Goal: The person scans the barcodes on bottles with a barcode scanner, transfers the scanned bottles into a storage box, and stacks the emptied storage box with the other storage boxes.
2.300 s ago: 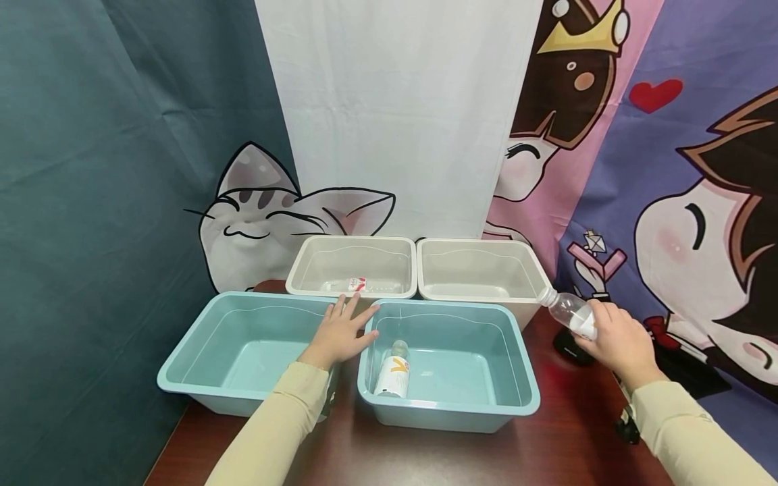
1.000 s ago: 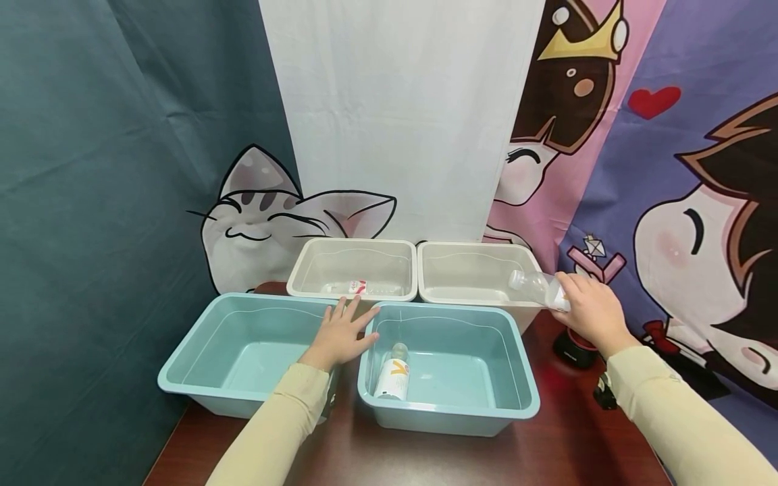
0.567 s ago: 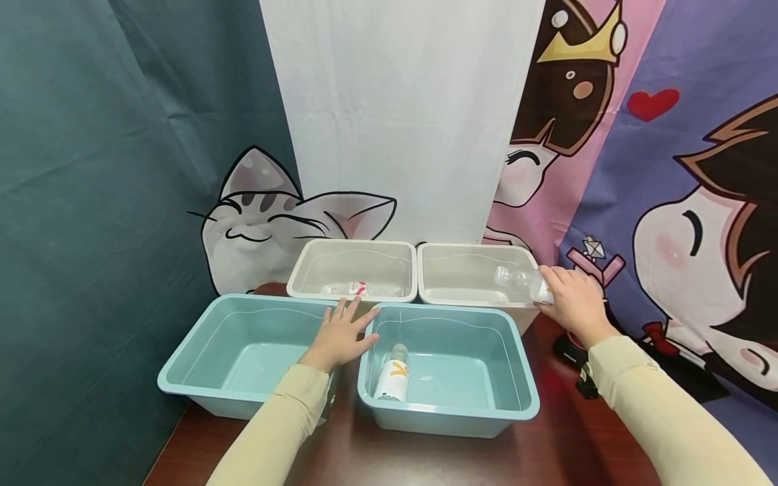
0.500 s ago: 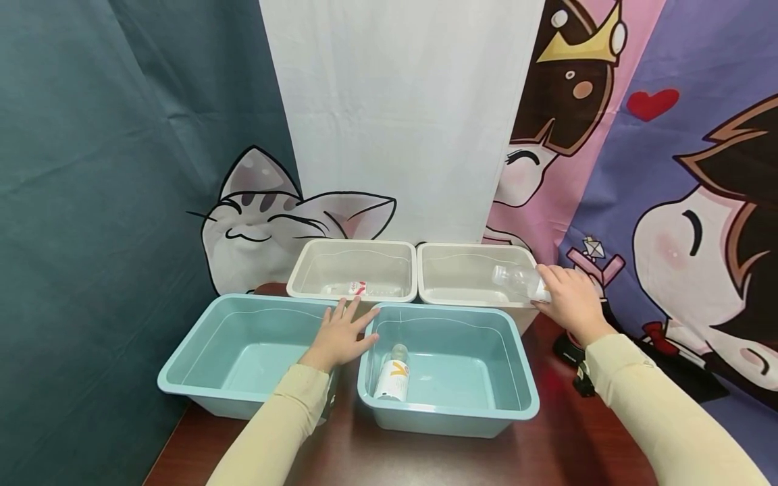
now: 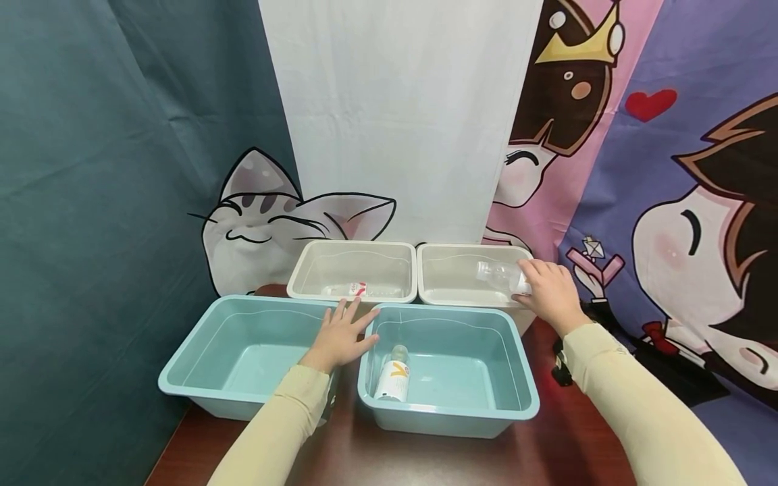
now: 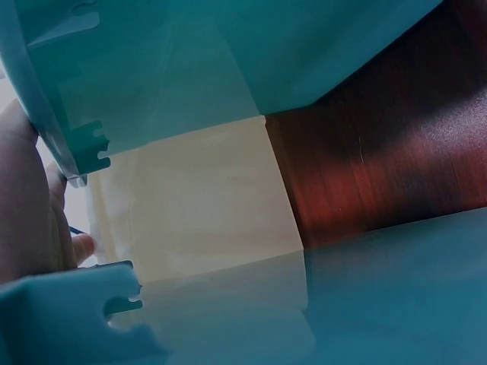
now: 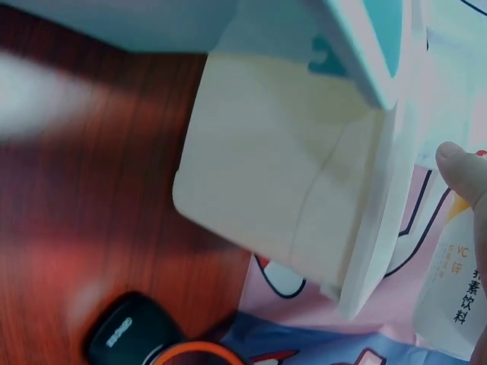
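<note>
My right hand (image 5: 552, 291) grips a clear plastic bottle (image 5: 502, 275) by its labelled end, over the right white bin (image 5: 452, 295). The bottle is tilted on its side with its cap pointing left. Close up in the right wrist view, the white label (image 7: 449, 293) shows printed characters beside my thumb. Fingers spread, my left hand (image 5: 342, 336) rests at the neighbouring rims of the two blue bins. A second bottle (image 5: 394, 378), with a white and orange label, lies in the right blue bin (image 5: 450, 407). The left white bin (image 5: 352, 248) holds a clear bottle with a red-and-white label (image 5: 358, 289).
The left blue bin (image 5: 206, 388) stands beside the right one on a dark red-brown table (image 5: 425, 459). A black object (image 7: 129, 331) with an orange ring lies right of the bins. Printed curtains (image 5: 401, 121) hang close behind.
My right hand has carried the bottle leftward, from beside the right white bin to above its inside. The left hand has stayed in place.
</note>
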The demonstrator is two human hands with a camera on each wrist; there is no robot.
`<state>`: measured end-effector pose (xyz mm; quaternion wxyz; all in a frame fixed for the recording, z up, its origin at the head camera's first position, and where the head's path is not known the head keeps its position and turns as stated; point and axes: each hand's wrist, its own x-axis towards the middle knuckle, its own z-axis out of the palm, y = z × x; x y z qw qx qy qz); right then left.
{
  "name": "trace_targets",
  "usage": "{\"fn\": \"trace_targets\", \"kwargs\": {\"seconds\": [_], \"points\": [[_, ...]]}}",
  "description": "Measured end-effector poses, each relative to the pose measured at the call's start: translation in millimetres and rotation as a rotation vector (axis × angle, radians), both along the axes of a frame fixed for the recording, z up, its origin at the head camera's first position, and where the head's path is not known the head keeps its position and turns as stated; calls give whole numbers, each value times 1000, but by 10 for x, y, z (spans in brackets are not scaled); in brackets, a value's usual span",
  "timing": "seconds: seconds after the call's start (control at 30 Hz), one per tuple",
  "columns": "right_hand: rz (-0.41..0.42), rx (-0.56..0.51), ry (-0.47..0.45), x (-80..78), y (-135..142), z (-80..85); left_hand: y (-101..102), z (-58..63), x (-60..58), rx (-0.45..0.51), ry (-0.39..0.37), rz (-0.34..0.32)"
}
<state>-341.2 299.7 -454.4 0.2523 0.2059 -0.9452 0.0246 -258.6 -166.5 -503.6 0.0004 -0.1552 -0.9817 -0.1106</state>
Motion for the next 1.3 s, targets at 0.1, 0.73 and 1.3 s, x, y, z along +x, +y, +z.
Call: {"fn": "trace_targets", "kwargs": {"seconds": [0.1,0.73,1.3], "points": [[-10,-7,-35,-38,-99,10,1,6,-2,-5,-6,2],[-9,-6,-292,-189,-463,106,-3,-17,-22,1,-5,11],[-10,-50,-325,-177,-499,134,-8,-7,-14,0,1,-2]]}}
